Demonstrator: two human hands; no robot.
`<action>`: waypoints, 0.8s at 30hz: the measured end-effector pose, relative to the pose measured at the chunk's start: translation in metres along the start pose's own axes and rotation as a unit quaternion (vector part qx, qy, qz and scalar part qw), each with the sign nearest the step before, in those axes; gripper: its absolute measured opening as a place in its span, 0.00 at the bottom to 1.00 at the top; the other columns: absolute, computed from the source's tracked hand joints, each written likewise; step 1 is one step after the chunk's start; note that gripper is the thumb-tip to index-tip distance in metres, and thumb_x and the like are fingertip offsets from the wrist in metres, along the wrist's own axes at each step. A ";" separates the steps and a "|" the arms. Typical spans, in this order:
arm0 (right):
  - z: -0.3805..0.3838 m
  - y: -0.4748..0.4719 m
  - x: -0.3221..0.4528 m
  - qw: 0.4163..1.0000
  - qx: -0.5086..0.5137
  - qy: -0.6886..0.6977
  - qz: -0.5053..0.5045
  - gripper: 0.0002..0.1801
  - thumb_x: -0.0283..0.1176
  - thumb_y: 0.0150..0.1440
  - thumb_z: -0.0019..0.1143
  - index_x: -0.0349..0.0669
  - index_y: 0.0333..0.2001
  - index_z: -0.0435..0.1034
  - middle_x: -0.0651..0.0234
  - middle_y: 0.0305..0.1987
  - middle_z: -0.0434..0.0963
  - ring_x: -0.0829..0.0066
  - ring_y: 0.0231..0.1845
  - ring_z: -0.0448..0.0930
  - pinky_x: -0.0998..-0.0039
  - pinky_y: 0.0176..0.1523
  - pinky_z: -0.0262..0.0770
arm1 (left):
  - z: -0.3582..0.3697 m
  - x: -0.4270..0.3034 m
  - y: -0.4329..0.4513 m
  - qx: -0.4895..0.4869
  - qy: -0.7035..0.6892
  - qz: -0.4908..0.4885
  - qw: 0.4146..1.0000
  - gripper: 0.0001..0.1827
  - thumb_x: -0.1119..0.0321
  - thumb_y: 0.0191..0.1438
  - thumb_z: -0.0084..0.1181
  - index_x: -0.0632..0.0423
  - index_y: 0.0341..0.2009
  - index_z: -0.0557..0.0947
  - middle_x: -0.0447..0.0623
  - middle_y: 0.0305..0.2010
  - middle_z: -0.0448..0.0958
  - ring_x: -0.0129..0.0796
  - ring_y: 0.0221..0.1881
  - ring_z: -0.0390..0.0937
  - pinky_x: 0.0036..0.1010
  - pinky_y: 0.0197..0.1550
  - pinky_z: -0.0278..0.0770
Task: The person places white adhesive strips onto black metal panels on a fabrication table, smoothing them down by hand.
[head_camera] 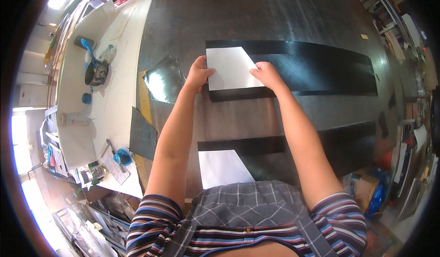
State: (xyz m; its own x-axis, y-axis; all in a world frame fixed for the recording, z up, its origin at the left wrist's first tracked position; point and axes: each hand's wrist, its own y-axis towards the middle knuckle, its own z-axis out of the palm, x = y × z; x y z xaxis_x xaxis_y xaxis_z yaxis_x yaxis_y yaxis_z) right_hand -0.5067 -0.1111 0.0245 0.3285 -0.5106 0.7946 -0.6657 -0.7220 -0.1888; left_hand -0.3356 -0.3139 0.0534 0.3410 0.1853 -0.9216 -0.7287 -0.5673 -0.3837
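Both hands are on a white trapezoid sheet (230, 68) that lies over the left end of a long black glossy panel (309, 71). My left hand (200, 73) grips the left edge, its thumb on top of the sheet and its fingers hidden beyond the edge. On the slanted right edge, my right hand (266, 74) pinches the sheet between thumb and fingers. Nearer my body, a second white sheet (223, 167) of similar shape rests on another dark panel (347, 150), partly hidden by my apron.
A glossy dark piece (163, 81) and a dark grey offcut (142, 133) lie left on the dark tabletop (240, 119). On the white table (120, 51) stand a pot (97, 73) and a jar with blue plastic (122, 157). Shelves line the right side.
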 end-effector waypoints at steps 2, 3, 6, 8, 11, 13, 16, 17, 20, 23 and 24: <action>-0.002 -0.010 0.006 0.998 -0.042 0.011 0.034 0.17 0.41 0.52 0.57 0.35 0.31 0.73 0.56 0.26 0.78 0.56 0.32 0.79 0.63 0.37 0.73 | -0.002 0.003 0.004 -0.008 0.032 0.027 0.999 0.28 0.79 0.46 0.55 0.58 0.55 0.69 0.47 0.30 0.76 0.26 0.29 0.74 0.22 0.25 0.69; -0.012 -0.025 0.011 0.996 -0.078 -0.020 0.045 0.18 0.42 0.52 0.57 0.36 0.33 0.73 0.57 0.27 0.79 0.56 0.33 0.79 0.63 0.38 0.74 | 0.001 0.002 0.001 -0.019 0.046 0.028 0.998 0.28 0.79 0.46 0.55 0.59 0.54 0.69 0.47 0.31 0.76 0.27 0.29 0.74 0.22 0.26 0.70; -0.039 -0.080 0.012 0.979 -0.186 -0.055 0.061 0.21 0.46 0.55 0.56 0.36 0.38 0.73 0.58 0.31 0.81 0.61 0.35 0.81 0.64 0.39 0.76 | 0.019 -0.030 -0.011 -0.054 0.101 0.082 0.990 0.28 0.80 0.45 0.55 0.61 0.54 0.69 0.50 0.33 0.78 0.31 0.32 0.77 0.26 0.32 0.74; -0.047 -0.119 -0.002 0.957 -0.142 0.178 0.182 0.25 0.50 0.56 0.54 0.35 0.38 0.73 0.58 0.30 0.81 0.64 0.34 0.82 0.65 0.40 0.77 | 0.032 -0.057 -0.028 -0.091 0.197 0.179 0.960 0.27 0.77 0.47 0.54 0.59 0.55 0.70 0.51 0.32 0.79 0.29 0.34 0.76 0.26 0.37 0.74; -0.082 -0.169 -0.010 0.849 -0.064 0.464 0.245 0.31 0.55 0.59 0.47 0.33 0.41 0.72 0.55 0.34 0.80 0.65 0.36 0.81 0.65 0.41 0.78 | 0.051 -0.114 -0.104 -0.133 0.206 0.261 0.934 0.28 0.76 0.48 0.56 0.55 0.57 0.71 0.50 0.31 0.78 0.26 0.30 0.73 0.25 0.32 0.71; -0.099 -0.176 -0.021 0.734 -0.130 0.630 0.217 0.28 0.55 0.60 0.47 0.37 0.40 0.70 0.57 0.38 0.79 0.67 0.39 0.80 0.68 0.45 0.78 | 0.061 -0.141 -0.139 -0.133 0.157 0.239 0.949 0.29 0.78 0.50 0.53 0.57 0.59 0.67 0.49 0.35 0.80 0.26 0.30 0.74 0.19 0.31 0.69; -0.127 -0.169 -0.047 0.558 -0.258 0.783 0.098 0.18 0.46 0.60 0.51 0.40 0.39 0.68 0.59 0.39 0.76 0.68 0.37 0.78 0.66 0.44 0.78 | 0.037 -0.135 -0.142 -0.071 0.095 0.186 0.975 0.29 0.81 0.51 0.51 0.62 0.59 0.64 0.51 0.35 0.79 0.26 0.31 0.75 0.18 0.30 0.70; -0.117 -0.173 -0.077 0.563 -0.280 0.768 0.124 0.15 0.42 0.60 0.52 0.41 0.38 0.67 0.59 0.39 0.76 0.68 0.37 0.77 0.65 0.43 0.78 | 0.033 -0.105 -0.130 -0.061 0.101 0.133 0.984 0.28 0.81 0.51 0.51 0.63 0.59 0.64 0.51 0.36 0.79 0.26 0.31 0.75 0.18 0.30 0.70; -0.076 -0.168 -0.124 0.584 -0.331 0.711 0.212 0.06 0.29 0.58 0.52 0.41 0.37 0.65 0.59 0.38 0.74 0.67 0.35 0.75 0.61 0.38 0.78 | -0.007 -0.012 -0.084 -0.012 0.091 0.066 0.994 0.29 0.80 0.52 0.51 0.62 0.60 0.63 0.48 0.35 0.78 0.24 0.30 0.75 0.17 0.29 0.70; -0.071 -0.176 -0.142 0.621 -0.295 0.656 0.311 0.15 0.32 0.60 0.49 0.31 0.45 0.65 0.54 0.41 0.76 0.63 0.44 0.79 0.60 0.50 0.78 | -0.019 0.067 -0.045 0.027 0.099 -0.018 0.995 0.30 0.80 0.53 0.50 0.60 0.62 0.62 0.46 0.34 0.78 0.24 0.31 0.75 0.18 0.30 0.71; -0.108 -0.199 -0.140 0.702 -0.275 0.579 0.311 0.18 0.33 0.60 0.50 0.29 0.47 0.65 0.52 0.42 0.76 0.62 0.44 0.79 0.62 0.48 0.79 | -0.002 0.102 -0.044 0.004 0.120 -0.008 0.993 0.30 0.79 0.52 0.52 0.61 0.61 0.63 0.47 0.32 0.78 0.29 0.32 0.76 0.22 0.34 0.74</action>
State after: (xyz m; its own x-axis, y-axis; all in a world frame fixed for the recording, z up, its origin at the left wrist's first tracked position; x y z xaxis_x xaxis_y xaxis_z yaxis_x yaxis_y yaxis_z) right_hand -0.4920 0.1547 0.0133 -0.6934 0.3048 0.6529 -0.7011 -0.0762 -0.7090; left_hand -0.2675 -0.2714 -0.0235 0.4829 -0.0028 -0.8757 -0.7271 -0.5585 -0.3992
